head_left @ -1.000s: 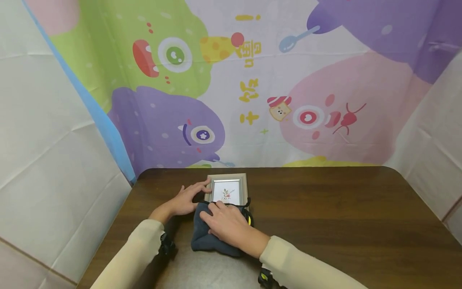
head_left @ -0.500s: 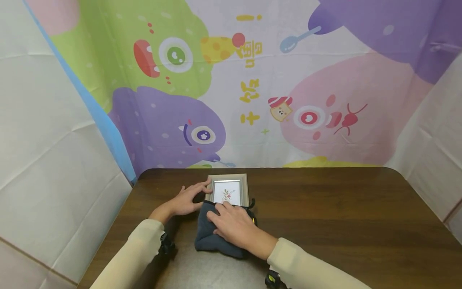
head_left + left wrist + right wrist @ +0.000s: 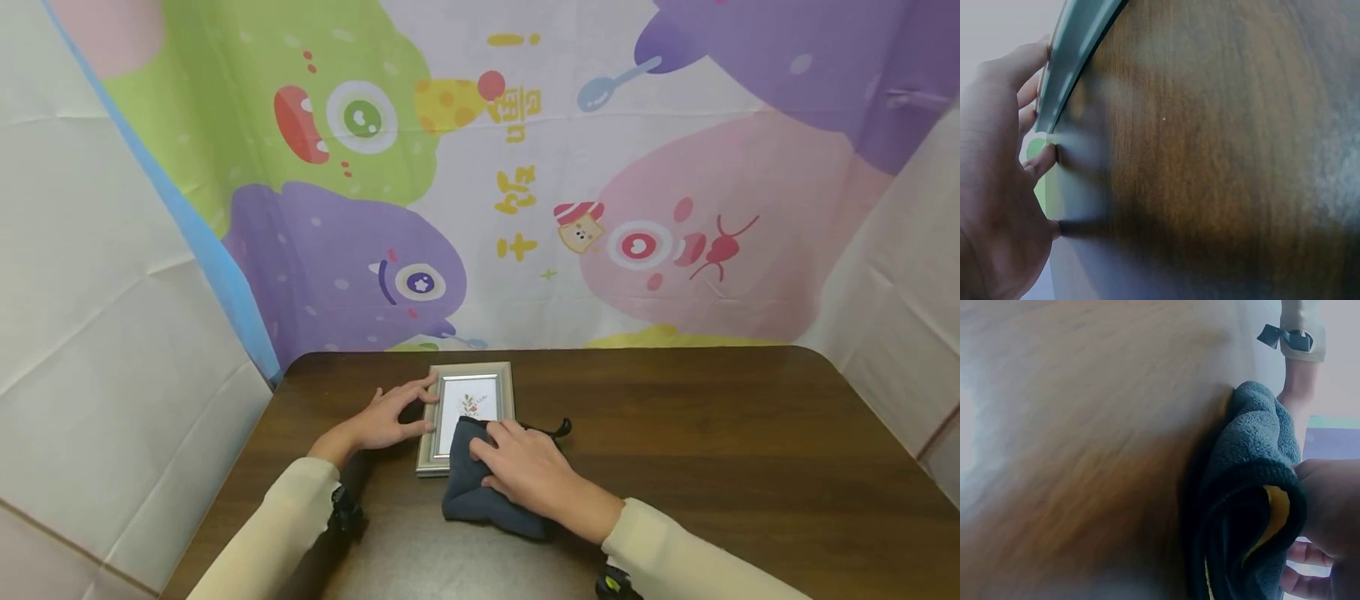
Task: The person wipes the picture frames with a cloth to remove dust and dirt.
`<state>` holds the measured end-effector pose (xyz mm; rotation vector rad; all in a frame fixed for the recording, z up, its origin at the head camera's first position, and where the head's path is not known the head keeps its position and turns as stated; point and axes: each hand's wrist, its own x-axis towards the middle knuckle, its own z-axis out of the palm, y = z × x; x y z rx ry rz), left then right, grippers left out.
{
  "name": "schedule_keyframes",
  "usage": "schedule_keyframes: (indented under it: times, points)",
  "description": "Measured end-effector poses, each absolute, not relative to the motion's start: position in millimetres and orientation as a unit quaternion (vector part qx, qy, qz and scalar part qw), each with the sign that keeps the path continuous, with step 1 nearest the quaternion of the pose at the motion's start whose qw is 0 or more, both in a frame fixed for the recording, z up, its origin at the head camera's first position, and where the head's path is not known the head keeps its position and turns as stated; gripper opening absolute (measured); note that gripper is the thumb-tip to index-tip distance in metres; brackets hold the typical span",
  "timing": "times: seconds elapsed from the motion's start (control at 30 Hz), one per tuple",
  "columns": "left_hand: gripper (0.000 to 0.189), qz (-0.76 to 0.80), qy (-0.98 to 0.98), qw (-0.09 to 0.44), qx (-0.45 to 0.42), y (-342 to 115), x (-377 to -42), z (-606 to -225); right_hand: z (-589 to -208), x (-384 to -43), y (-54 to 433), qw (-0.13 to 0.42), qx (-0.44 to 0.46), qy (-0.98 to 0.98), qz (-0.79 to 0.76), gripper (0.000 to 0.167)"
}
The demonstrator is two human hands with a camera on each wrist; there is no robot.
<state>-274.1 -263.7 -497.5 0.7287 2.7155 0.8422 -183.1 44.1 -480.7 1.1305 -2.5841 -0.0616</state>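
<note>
A picture frame [image 3: 427, 442] with a pale wood and silver border lies on the table. A flower print shows behind its front. Along the frame's left side rests my left hand [image 3: 384, 417], fingers and thumb spread against the edge; the left wrist view shows the fingertips at the frame's side [image 3: 1075, 56]. My right hand [image 3: 528, 467] holds a folded dark grey cloth [image 3: 467, 492] from above, its fingers bent over it. The cloth covers the frame's lower right corner. In the right wrist view, the cloth's black edging and yellow inner side show at the fold.
The dark brown wooden table [image 3: 712, 450] extends to both sides of the hands. Behind it hangs a curtain [image 3: 525, 292] printed with cartoon monsters. Pale sheets stand at left and right.
My right hand has slid the cloth to the right, uncovering the frame's lower left part. The left hand has stayed in place at the frame's edge.
</note>
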Motion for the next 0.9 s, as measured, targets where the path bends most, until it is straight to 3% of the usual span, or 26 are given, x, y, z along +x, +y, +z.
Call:
schedule_keyframes:
  times: [0.43,0.77,0.9]
  points:
    - [0.040,0.282,0.922,0.107,0.242,-263,-274,-497,-482,-185,48,0.160,0.398,-0.903,-0.019,0.042]
    - [0.042,0.283,0.922,0.098,0.245,-264,-275,-498,-479,-184,25,0.186,0.410,-0.892,-0.036,0.043]
    - [0.045,0.292,0.914,0.076,0.272,-272,-284,-516,-479,-185,10,0.188,0.419,-0.888,-0.035,0.043]
